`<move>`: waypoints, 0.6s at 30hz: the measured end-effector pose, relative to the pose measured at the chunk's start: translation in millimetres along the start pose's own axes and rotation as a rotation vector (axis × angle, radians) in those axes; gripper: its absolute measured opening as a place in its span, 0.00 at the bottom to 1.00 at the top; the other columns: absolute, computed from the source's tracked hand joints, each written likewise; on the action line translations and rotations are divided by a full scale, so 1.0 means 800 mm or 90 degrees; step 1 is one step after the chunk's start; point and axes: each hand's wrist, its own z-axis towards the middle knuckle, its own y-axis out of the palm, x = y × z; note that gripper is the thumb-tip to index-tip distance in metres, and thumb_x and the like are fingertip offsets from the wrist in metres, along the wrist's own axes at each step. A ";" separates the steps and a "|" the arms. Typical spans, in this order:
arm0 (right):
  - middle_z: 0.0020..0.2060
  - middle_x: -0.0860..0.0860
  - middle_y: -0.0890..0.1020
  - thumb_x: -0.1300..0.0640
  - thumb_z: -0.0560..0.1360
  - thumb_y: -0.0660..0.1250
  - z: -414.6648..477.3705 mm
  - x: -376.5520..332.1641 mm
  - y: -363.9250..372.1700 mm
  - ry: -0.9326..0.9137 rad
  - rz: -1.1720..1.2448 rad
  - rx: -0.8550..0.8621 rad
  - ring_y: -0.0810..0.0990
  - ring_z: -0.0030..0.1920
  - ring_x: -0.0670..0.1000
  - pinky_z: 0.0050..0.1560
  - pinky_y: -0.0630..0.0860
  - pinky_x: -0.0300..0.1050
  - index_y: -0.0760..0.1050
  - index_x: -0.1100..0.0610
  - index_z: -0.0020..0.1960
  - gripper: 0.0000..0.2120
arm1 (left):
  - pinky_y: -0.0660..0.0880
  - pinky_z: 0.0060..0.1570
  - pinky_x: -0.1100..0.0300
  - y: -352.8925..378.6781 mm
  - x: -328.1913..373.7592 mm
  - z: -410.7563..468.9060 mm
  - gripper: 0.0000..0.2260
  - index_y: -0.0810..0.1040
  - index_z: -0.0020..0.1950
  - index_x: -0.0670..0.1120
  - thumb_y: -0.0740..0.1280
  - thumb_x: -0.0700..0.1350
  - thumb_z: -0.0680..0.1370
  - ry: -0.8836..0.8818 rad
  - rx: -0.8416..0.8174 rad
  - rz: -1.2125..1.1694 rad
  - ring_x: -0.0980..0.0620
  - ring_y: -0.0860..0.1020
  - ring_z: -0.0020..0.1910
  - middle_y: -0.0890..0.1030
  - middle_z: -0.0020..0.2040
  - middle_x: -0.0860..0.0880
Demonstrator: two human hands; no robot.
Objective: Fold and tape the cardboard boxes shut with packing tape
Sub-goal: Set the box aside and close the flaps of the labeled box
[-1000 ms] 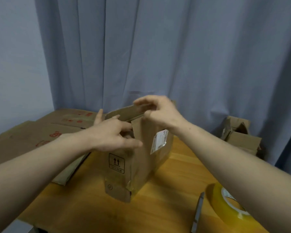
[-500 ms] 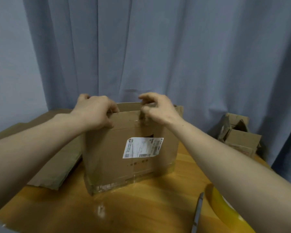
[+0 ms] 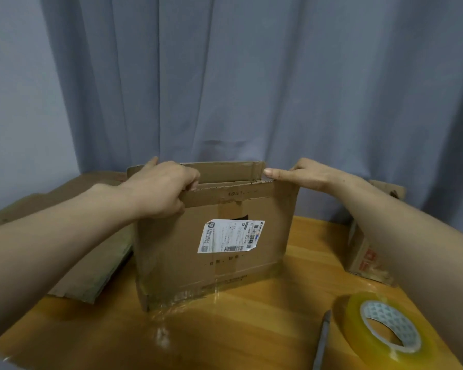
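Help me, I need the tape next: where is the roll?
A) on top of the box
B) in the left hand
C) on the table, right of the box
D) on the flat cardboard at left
C: the tape roll lies flat on the table, right of the box and nearer the camera.

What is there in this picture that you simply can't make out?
All in the head view:
- Inside of the cardboard box: hidden by its near wall and flap.
- Fingertips of the left hand: curled behind the flap.
- Print on the shipping label: too small and blurred to read.
- The slim grey tool beside the tape roll: cut off by the bottom edge; knife or pen, unclear.
- The small box at right: partly behind the right forearm.
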 end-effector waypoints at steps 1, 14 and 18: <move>0.40 0.49 0.73 0.22 0.56 0.58 0.001 0.000 -0.001 0.006 -0.011 -0.016 0.71 0.43 0.50 0.47 0.65 0.44 0.73 0.55 0.36 0.35 | 0.52 0.73 0.42 0.000 -0.002 0.001 0.11 0.67 0.38 0.55 0.70 0.48 0.73 0.001 -0.004 0.016 0.52 0.70 0.58 0.76 0.52 0.52; 0.55 0.52 0.78 0.45 0.72 0.71 0.027 0.037 0.020 -0.036 0.259 0.085 0.77 0.56 0.50 0.58 0.74 0.43 0.73 0.54 0.65 0.25 | 0.69 0.63 0.48 0.000 -0.033 -0.002 0.48 0.57 0.75 0.46 0.48 0.73 0.63 -0.191 -0.046 -0.111 0.42 0.69 0.64 0.70 0.65 0.42; 0.55 0.50 0.73 0.45 0.73 0.70 0.031 0.027 0.030 -0.024 0.271 0.072 0.72 0.61 0.52 0.56 0.70 0.43 0.61 0.43 0.74 0.33 | 0.74 0.52 0.51 0.007 -0.035 -0.004 0.29 0.80 0.59 0.47 0.55 0.66 0.73 -0.139 -0.009 -0.140 0.46 0.76 0.49 0.78 0.48 0.44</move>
